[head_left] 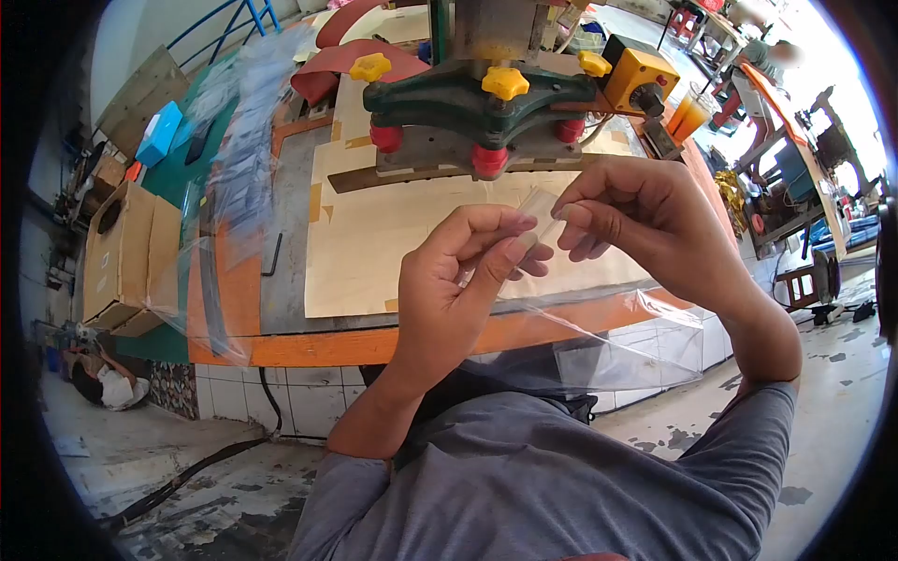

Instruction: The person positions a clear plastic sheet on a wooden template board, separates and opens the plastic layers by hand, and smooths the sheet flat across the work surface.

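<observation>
Grey shirt (524, 477), both hands (458, 266) (636, 215), fingers (491, 221) in pinches on clear strip (538, 207), orange edge (309, 350) below, press (486, 105) apart

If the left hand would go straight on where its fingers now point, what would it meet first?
Most likely the right hand, close ahead, just past the clear plastic piece that the left hand holds. Exact depth is unclear from this single view.
</observation>
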Action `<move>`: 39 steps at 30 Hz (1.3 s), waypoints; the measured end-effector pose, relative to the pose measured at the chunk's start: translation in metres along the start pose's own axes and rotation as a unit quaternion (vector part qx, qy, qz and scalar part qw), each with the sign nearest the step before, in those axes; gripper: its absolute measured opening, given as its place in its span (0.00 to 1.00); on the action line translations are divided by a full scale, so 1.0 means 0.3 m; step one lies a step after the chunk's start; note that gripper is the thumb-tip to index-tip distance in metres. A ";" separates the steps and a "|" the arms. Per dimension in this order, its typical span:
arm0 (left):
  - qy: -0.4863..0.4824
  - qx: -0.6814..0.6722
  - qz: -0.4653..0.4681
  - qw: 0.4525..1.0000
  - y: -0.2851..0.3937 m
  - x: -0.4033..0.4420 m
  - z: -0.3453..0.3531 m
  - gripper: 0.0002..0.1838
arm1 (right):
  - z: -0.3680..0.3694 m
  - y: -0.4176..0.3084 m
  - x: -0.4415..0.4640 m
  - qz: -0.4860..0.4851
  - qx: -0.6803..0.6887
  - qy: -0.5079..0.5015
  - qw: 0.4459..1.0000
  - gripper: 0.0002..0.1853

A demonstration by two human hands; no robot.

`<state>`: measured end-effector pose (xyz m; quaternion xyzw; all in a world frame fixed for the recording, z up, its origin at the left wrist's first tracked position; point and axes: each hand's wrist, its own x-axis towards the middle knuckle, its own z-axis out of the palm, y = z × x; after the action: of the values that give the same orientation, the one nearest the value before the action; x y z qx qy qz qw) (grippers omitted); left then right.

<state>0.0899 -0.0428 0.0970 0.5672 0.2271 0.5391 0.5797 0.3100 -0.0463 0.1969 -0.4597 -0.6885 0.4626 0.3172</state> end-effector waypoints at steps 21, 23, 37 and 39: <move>0.127 0.113 0.071 0.983 0.063 -0.036 -0.174 0.13 | -0.113 0.049 -0.092 0.003 -0.170 -0.057 0.984 0.14; 0.171 0.153 0.115 0.967 0.073 -0.050 -0.220 0.14 | -0.138 0.045 -0.116 0.028 -0.177 -0.056 0.982 0.15; 0.228 0.166 0.158 0.946 0.052 -0.063 -0.276 0.13 | -0.103 0.120 -0.231 -0.044 0.037 0.133 0.989 0.16; 0.221 0.175 0.145 0.948 0.060 -0.063 -0.273 0.13 | -0.103 0.098 -0.224 -0.068 0.016 0.176 0.982 0.18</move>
<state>0.0058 -0.0297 0.0858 0.5531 0.3557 0.6811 0.3219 0.3719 -0.0937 0.1803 -0.4809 -0.6441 0.3623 0.4718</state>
